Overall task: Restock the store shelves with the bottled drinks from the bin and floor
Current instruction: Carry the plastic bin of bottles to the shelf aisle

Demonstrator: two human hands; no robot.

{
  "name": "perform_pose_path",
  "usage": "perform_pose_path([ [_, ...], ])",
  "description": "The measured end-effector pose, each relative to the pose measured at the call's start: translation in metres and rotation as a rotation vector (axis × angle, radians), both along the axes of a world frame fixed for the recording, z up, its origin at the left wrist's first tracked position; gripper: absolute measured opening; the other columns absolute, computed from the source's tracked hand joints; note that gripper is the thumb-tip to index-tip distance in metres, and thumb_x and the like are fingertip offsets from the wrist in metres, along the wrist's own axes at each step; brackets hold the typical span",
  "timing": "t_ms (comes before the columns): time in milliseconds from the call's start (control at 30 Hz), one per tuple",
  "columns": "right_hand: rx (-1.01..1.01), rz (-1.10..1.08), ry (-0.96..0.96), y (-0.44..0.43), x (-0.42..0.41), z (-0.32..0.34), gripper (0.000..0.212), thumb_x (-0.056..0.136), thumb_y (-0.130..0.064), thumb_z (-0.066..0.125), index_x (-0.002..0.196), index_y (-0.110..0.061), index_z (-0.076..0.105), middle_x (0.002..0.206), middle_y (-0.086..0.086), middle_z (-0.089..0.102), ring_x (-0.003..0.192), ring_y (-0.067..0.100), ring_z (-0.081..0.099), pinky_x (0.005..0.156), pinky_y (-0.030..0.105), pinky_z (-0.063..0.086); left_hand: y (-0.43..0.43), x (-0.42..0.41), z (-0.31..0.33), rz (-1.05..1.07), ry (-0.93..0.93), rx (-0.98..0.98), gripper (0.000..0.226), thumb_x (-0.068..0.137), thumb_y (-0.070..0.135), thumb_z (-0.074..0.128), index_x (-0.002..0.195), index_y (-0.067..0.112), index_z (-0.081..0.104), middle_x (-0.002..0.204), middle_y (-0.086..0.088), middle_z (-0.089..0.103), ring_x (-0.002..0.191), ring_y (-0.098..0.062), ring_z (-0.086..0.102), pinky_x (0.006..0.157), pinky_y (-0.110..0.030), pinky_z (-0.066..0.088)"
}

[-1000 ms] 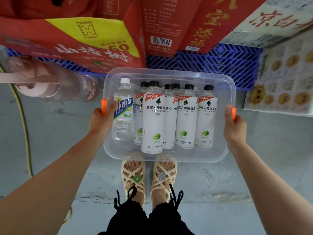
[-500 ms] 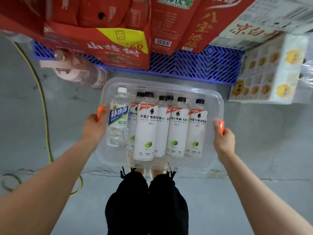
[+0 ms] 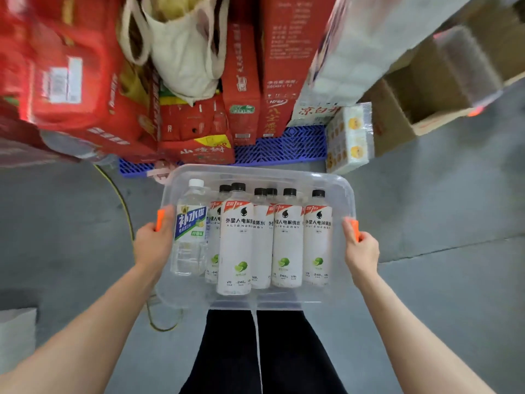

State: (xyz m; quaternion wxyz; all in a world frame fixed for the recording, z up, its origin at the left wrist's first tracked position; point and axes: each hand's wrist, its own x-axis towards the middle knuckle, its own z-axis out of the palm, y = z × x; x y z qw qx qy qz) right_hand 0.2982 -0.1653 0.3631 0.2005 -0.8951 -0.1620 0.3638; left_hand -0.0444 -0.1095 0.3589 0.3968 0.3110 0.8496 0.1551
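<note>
I carry a clear plastic bin (image 3: 335, 183) in front of my body, held off the grey floor. My left hand (image 3: 152, 245) grips its left side at an orange handle (image 3: 160, 220). My right hand (image 3: 362, 250) grips the right side at the other orange handle (image 3: 355, 229). Inside lie several white bottled drinks (image 3: 287, 240) with black caps and lime pictures. One clear bottle (image 3: 189, 231) with a white cap and blue label lies at the bin's left end.
Red drink cartons (image 3: 244, 81) stand stacked on a blue plastic pallet (image 3: 281, 146) just ahead. A cloth bag (image 3: 184, 49) hangs over them. A wrapped white pack (image 3: 349, 137) and cardboard boxes (image 3: 426, 89) are at the right. A yellow cord (image 3: 125, 203) runs across the floor at left.
I have straightened up with the bin, so it is higher above the floor and the stacked cartons now show further up. Both hands keep their grip on the handles.
</note>
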Motion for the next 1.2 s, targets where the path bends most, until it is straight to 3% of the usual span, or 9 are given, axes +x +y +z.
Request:
perform_pose_path([
  [133, 0.077, -0.196, -0.009, -0.057, -0.009, 0.065, 0.055, 0.091, -0.05, 0.056, 0.058, -0.013, 0.032, 0.058, 0.001, 0.036, 0.055, 0.02, 0.033, 0.052, 0.034, 0.027, 0.001, 0.011, 0.07, -0.144, -0.012, 0.093, 0.063, 0.087, 0.061, 0.051, 0.054, 0.008, 0.045, 0.057, -0.009, 0.046, 0.06, -0.027, 0.043, 0.059, -0.037, 0.031],
  [300, 0.191, -0.476, -0.036, -0.131, -0.009, 0.122, 0.053, 0.09, -0.046, 0.059, 0.057, -0.016, 0.032, 0.057, 0.0, 0.033, 0.052, 0.018, 0.03, 0.052, 0.034, 0.026, -0.002, 0.049, 0.125, -0.344, 0.011, 0.154, 0.067, 0.084, 0.065, 0.051, 0.077, 0.0, 0.066, 0.086, -0.026, 0.064, 0.083, -0.038, 0.059, 0.074, -0.041, 0.042],
  [367, 0.221, -0.569, -0.035, -0.163, -0.008, 0.133, 0.053, 0.09, -0.045, 0.06, 0.057, -0.015, 0.031, 0.057, 0.0, 0.033, 0.052, 0.017, 0.029, 0.051, 0.033, 0.024, -0.005, 0.069, 0.137, -0.431, 0.028, 0.172, 0.071, 0.082, 0.069, 0.05, 0.074, 0.0, 0.065, 0.087, -0.03, 0.064, 0.089, -0.044, 0.059, 0.082, -0.047, 0.046],
  [433, 0.216, -0.676, -0.048, -0.199, -0.003, 0.144, 0.054, 0.089, -0.046, 0.061, 0.057, -0.016, 0.03, 0.056, -0.001, 0.031, 0.052, 0.017, 0.027, 0.049, 0.032, 0.022, -0.016, 0.098, 0.153, -0.527, 0.02, 0.165, 0.064, 0.081, 0.069, 0.05, 0.067, 0.008, 0.063, 0.084, -0.022, 0.062, 0.087, -0.038, 0.057, 0.086, -0.045, 0.045],
  [533, 0.236, -0.842, -0.053, -0.249, 0.006, 0.15, 0.054, 0.089, -0.046, 0.062, 0.058, -0.016, 0.03, 0.056, -0.001, 0.03, 0.052, 0.017, 0.027, 0.049, 0.031, 0.022, -0.035, 0.145, 0.165, -0.654, -0.047, 0.186, 0.052, 0.084, 0.06, 0.055, 0.058, 0.015, 0.053, 0.077, -0.013, 0.057, 0.079, -0.031, 0.053, 0.078, -0.04, 0.041],
  [800, 0.179, -1.261, -0.098, -0.409, 0.03, 0.141, 0.059, 0.087, -0.055, 0.059, 0.054, -0.016, 0.028, 0.052, -0.001, 0.033, 0.049, 0.019, 0.031, 0.052, 0.03, 0.027, -0.133, 0.302, 0.175, -1.063, -0.085, 0.127, 0.061, 0.083, 0.058, 0.057, 0.055, 0.004, 0.052, 0.064, -0.011, 0.053, 0.059, -0.024, 0.047, 0.057, -0.037, 0.034],
  [1033, 0.161, -1.51, -0.151, -0.562, 0.061, 0.141, 0.063, 0.089, -0.054, 0.057, 0.05, -0.016, 0.025, 0.048, 0.0, 0.03, 0.048, 0.019, 0.03, 0.051, 0.03, 0.026, -0.276, 0.437, 0.171, -1.342, -0.117, 0.102, 0.07, 0.074, 0.067, 0.056, 0.076, -0.002, 0.066, 0.066, -0.011, 0.055, 0.058, -0.024, 0.048, 0.055, -0.035, 0.038],
  [1200, 0.156, -1.717, -0.209, -0.661, 0.085, 0.15, 0.06, 0.089, -0.051, 0.058, 0.052, -0.014, 0.028, 0.05, 0.002, 0.031, 0.049, 0.019, 0.03, 0.049, 0.031, 0.025, -0.394, 0.526, 0.178, -1.534, -0.175, 0.074, 0.057, 0.08, 0.058, 0.06, 0.052, 0.011, 0.042, 0.053, -0.003, 0.041, 0.049, -0.021, 0.036, 0.049, -0.029, 0.031],
])
